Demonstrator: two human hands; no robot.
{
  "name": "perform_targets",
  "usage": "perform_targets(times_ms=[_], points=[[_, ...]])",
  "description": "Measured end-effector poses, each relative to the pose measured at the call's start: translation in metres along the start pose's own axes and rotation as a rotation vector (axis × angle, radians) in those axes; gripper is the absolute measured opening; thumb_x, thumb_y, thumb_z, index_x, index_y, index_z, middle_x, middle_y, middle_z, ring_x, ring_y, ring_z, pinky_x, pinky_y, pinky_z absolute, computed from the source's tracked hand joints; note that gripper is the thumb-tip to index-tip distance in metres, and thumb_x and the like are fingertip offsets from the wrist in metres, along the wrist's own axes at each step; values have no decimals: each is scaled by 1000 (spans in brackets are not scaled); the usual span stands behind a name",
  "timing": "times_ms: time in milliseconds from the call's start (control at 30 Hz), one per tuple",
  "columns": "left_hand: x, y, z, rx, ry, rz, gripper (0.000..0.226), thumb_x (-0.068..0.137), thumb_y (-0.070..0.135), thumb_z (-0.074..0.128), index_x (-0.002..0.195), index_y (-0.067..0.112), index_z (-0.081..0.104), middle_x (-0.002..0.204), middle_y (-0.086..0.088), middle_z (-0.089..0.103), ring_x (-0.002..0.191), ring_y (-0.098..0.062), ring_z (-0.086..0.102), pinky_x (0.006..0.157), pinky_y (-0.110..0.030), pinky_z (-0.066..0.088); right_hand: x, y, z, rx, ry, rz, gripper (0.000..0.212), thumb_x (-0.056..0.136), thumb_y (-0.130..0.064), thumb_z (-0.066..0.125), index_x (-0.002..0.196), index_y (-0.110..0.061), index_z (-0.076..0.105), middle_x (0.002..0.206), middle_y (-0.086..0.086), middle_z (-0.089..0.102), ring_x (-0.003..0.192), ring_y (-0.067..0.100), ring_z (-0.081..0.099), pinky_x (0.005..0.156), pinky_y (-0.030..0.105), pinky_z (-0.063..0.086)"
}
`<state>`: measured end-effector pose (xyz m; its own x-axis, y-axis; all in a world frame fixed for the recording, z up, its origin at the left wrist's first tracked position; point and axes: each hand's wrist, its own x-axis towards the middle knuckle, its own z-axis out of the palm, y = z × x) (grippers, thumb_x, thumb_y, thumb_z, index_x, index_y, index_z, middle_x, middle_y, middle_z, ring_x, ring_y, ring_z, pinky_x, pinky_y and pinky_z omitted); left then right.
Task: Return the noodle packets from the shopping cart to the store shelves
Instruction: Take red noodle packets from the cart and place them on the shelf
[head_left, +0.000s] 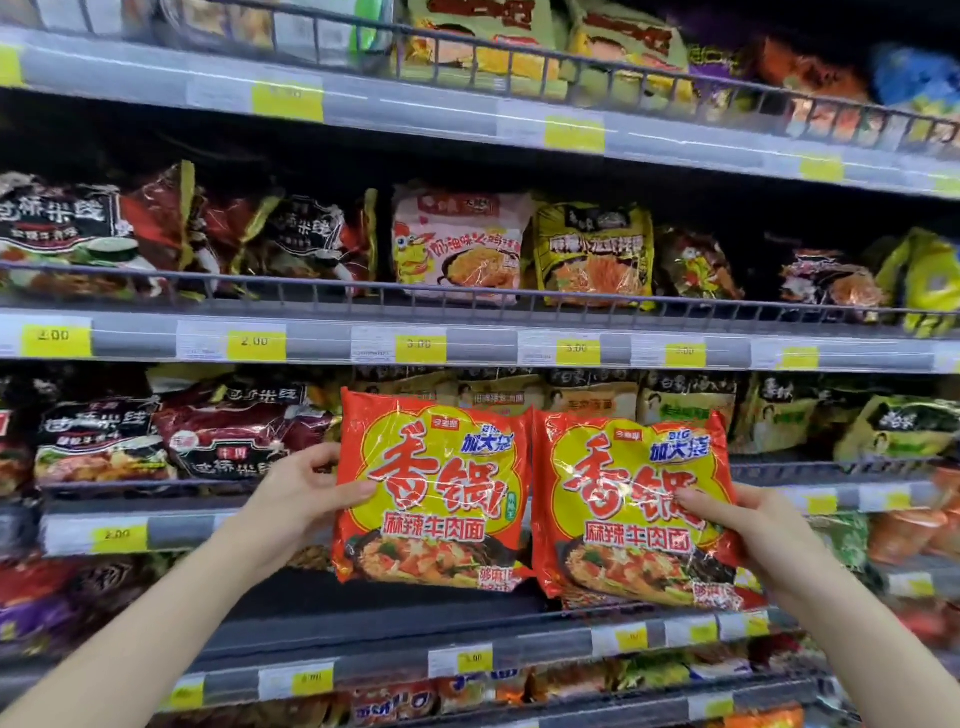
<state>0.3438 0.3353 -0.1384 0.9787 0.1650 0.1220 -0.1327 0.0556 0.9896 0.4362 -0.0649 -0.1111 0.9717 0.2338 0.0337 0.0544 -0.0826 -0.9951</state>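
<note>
I hold two red and yellow noodle packets side by side in front of the store shelves. My left hand (306, 491) grips the left noodle packet (436, 488) by its left edge, thumb on the front. My right hand (753, 525) grips the right noodle packet (634, 509) at its right side, thumb across the front. Both packets are upright, with their edges touching, level with a dark gap on the shelf (395, 587) behind their lower halves. The shopping cart is out of view.
Several shelves with grey wire rails (467, 304) and yellow price tags (421, 347) are packed with other noodle packets: dark red ones (228, 441) at the left, pink (457, 244) and yellow-green ones (592, 254) above, pale green ones (904, 426) at the right.
</note>
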Motion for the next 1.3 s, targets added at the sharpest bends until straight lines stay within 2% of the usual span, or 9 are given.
perform_targets(times_ms=[133, 233, 467, 567, 700, 833, 1000, 1100, 1300], points=[[-5, -39, -9, 8, 13, 46, 85, 35, 36, 95, 111, 17, 60, 98, -19, 72, 87, -37, 69, 64, -41, 59, 13, 48, 8, 14, -21, -7, 41, 55, -33, 79, 89, -11, 73, 89, 14, 75, 79, 31, 73, 68, 38, 57], [-11, -80, -13, 18, 24, 86, 85, 38, 35, 94, 113, 16, 60, 99, -20, 71, 86, -38, 69, 71, -42, 59, 21, 92, 18, 55, -41, -13, 32, 55, -28, 78, 80, -9, 75, 87, 18, 75, 74, 32, 73, 58, 35, 60], [-11, -190, -22, 9, 77, 190, 73, 29, 42, 94, 95, 20, 71, 90, -15, 74, 72, -27, 71, 60, -33, 56, 49, 198, 43, 171, -48, -89, 12, 64, -9, 68, 72, -1, 73, 73, 15, 74, 58, 25, 71, 47, 27, 55], [-5, -236, -32, 2, 76, 219, 74, 33, 40, 94, 99, 19, 69, 93, -16, 73, 76, -29, 71, 64, -40, 56, 60, 242, 54, 175, -54, -102, 15, 60, -12, 67, 70, -2, 74, 73, 16, 74, 59, 28, 71, 49, 32, 57], [4, -284, -42, -15, 66, 282, 69, 34, 36, 95, 96, 17, 71, 92, -15, 73, 77, -28, 71, 61, -35, 58, 69, 285, 70, 183, -71, -145, 15, 59, -14, 68, 68, -4, 75, 73, 16, 74, 59, 27, 71, 49, 32, 57], [9, -315, -48, 0, 55, 348, 63, 35, 33, 94, 92, 16, 73, 91, -13, 74, 76, -24, 72, 63, -32, 58, 76, 318, 83, 209, -95, -161, 30, 54, -17, 72, 80, -2, 71, 76, 16, 75, 61, 28, 72, 49, 35, 57], [8, -321, -54, -2, 63, 423, 34, 65, 9, 69, 99, 13, 67, 91, -11, 74, 77, -22, 72, 64, -33, 59, 79, 323, 90, 231, -106, -209, 31, 50, -22, 76, 74, -3, 75, 83, 15, 75, 68, 27, 73, 51, 34, 57], [10, -312, -53, -9, 77, 462, 34, 67, 8, 61, 100, 11, 63, 87, -7, 75, 73, -18, 72, 60, -29, 58, 83, 305, 96, 213, -18, -264, 46, 46, -24, 78, 85, -1, 70, 79, 11, 76, 65, 21, 73, 51, 32, 58], [14, -298, -51, 28, 103, 490, 31, 65, 14, 66, 96, 17, 67, 90, -6, 75, 75, -19, 72, 66, -35, 60, 94, 260, 113, 118, 69, -286, 42, 49, -18, 83, 85, -5, 68, 62, 6, 73, 50, 17, 69, 43, 28, 53]])
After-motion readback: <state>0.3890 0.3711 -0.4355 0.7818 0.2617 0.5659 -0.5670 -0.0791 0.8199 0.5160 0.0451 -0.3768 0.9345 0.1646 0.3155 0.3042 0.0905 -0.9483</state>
